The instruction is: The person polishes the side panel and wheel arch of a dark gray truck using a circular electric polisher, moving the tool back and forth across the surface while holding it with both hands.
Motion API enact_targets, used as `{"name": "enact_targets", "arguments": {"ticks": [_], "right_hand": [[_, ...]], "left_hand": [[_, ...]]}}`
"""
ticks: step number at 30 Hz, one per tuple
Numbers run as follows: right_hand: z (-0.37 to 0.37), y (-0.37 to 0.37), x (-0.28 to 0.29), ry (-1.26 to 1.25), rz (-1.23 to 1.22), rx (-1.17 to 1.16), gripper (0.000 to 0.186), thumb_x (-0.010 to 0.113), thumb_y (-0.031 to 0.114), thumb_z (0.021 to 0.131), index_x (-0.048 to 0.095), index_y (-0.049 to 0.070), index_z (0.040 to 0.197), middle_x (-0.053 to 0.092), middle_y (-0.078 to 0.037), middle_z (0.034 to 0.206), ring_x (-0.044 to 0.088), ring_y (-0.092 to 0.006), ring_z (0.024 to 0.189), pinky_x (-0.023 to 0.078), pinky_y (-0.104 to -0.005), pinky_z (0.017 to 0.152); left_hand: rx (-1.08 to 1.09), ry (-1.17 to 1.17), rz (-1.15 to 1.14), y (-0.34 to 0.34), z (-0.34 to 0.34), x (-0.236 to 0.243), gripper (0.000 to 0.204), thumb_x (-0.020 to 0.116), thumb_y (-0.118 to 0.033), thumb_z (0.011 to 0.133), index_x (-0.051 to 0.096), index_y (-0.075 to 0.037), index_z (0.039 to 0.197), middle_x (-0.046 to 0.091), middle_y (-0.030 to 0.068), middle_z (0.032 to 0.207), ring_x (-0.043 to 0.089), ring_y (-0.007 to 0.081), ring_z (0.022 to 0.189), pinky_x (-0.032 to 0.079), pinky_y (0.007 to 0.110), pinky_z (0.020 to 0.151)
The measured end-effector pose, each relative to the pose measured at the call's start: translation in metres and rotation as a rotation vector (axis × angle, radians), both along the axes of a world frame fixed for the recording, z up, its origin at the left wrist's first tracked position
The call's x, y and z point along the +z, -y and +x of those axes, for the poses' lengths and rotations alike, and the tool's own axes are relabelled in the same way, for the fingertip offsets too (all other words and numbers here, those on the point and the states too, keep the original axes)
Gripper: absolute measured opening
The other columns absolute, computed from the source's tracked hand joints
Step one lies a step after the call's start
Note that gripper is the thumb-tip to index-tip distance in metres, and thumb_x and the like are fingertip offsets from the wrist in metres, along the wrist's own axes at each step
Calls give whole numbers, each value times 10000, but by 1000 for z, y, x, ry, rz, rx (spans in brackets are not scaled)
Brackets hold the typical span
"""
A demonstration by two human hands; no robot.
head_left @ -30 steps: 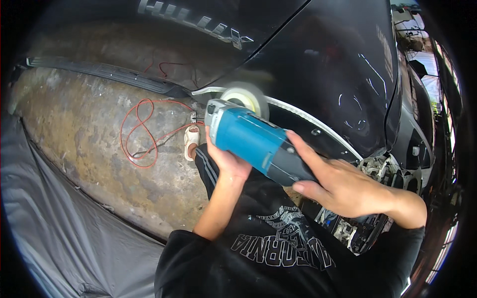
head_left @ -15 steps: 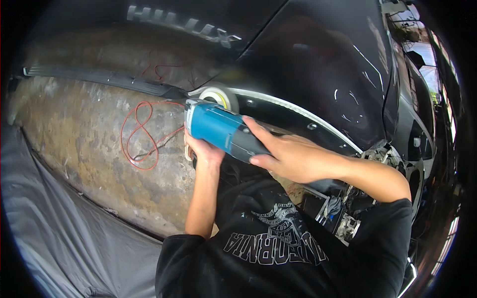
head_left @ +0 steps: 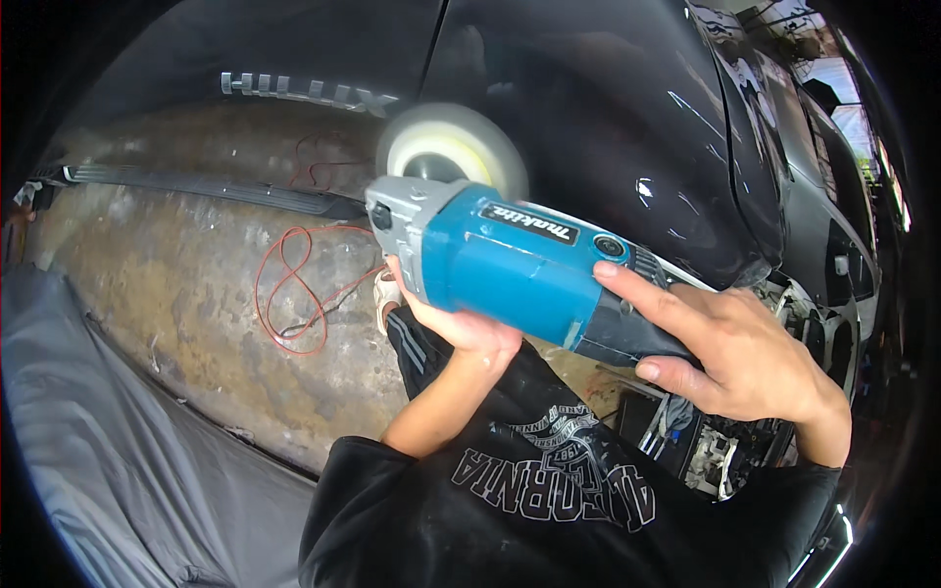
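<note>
A blue, grey and black power polisher (head_left: 520, 279) lies across both my hands, tilted with its head toward the far left. Its round pale pad (head_left: 456, 142) looks blurred, as if spinning, in front of the glossy black car panel (head_left: 598, 118); whether it touches the panel I cannot tell. Under the grey gear head and blue body, my left hand (head_left: 470, 328) cups the tool, its fingers mostly hidden. My right hand (head_left: 745, 353) grips the black rear handle, thumb below and index finger stretched along the top near a round button.
An orange cord (head_left: 321, 318) lies looped on the stained concrete floor (head_left: 196, 304). Along the car's lower side runs a dark side step (head_left: 216, 193). Grey sheeting (head_left: 127, 451) covers something at lower left. Exposed car parts (head_left: 711, 456) sit right of my torso. My sandalled foot (head_left: 385, 299) shows below the polisher.
The polisher has come up higher and closer, its pad moving from the panel's lower edge to further up the panel. Both hands keep hold and have shifted right with it.
</note>
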State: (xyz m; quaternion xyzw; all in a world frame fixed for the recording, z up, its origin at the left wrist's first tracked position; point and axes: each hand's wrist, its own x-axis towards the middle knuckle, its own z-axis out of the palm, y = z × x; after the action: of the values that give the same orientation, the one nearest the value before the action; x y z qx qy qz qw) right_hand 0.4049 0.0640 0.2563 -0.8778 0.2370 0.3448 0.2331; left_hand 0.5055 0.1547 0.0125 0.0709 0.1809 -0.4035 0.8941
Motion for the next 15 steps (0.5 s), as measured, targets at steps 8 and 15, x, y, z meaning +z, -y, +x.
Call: {"name": "enact_targets", "arguments": {"ticks": [8, 15], "right_hand": [[-16, 7, 10, 17, -10, -20, 736, 640, 275, 892, 286, 245, 1536, 619, -163, 754, 622, -358, 617, 493, -437, 580], [7, 1, -14, 72, -14, 82, 726, 624, 245, 911, 264, 221, 1542, 610, -160, 741, 609, -368, 610, 482, -460, 595]], "left_hand": [[-35, -59, 96, 7, -30, 11, 690, 291, -648, 968, 489, -125, 1372, 565, 62, 1316, 544, 253, 1204, 438, 398, 1027], [3, 8, -42, -2, -13, -19, 707, 299, -654, 963, 511, -98, 1344, 585, 98, 1290, 564, 271, 1179, 448, 422, 1015]]}}
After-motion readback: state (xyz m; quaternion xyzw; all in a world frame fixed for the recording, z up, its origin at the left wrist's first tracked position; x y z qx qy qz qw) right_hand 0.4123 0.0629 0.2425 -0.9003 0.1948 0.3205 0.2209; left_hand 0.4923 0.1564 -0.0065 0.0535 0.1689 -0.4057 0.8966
